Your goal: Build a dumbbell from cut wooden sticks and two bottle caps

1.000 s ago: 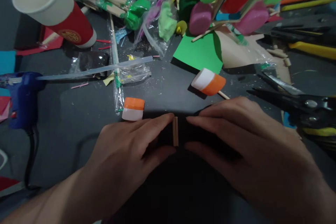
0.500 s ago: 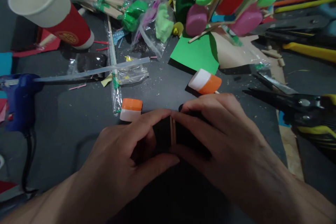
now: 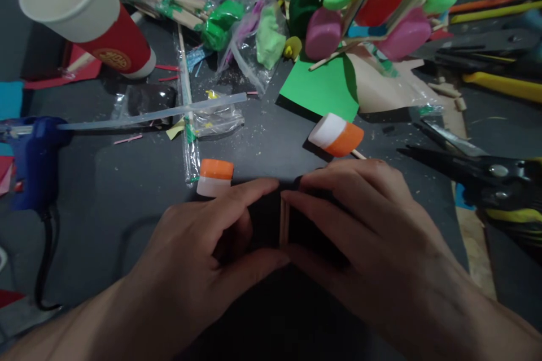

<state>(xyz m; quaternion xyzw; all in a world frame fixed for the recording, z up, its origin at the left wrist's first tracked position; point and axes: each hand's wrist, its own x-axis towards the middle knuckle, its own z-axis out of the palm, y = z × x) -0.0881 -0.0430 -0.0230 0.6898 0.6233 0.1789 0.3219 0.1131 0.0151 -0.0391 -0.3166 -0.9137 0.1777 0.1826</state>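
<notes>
Two short wooden sticks (image 3: 284, 221) lie side by side between the fingers of my right hand (image 3: 364, 225), index fingertip at the far end and thumb at the near end. My left hand (image 3: 212, 242) is apart at the fingers; its thumb tip is by the sticks' near end, and its index fingertip points just left of their far end. Beyond my left hand lies an orange and white piece (image 3: 215, 177). Another orange and white piece (image 3: 336, 134), on a thin stick, lies beyond my right hand.
A blue glue gun (image 3: 36, 163) and a paper cup (image 3: 88, 17) are at the left. Black pliers (image 3: 486, 175) lie at the right. Green paper (image 3: 319, 90), bagged clay (image 3: 271, 39) and coloured clay pieces (image 3: 324, 32) occupy the back.
My left index fingertip has come away from the far end of the sticks. My right hand and the sticks have shifted slightly right and nearer. The whole view has shifted a little.
</notes>
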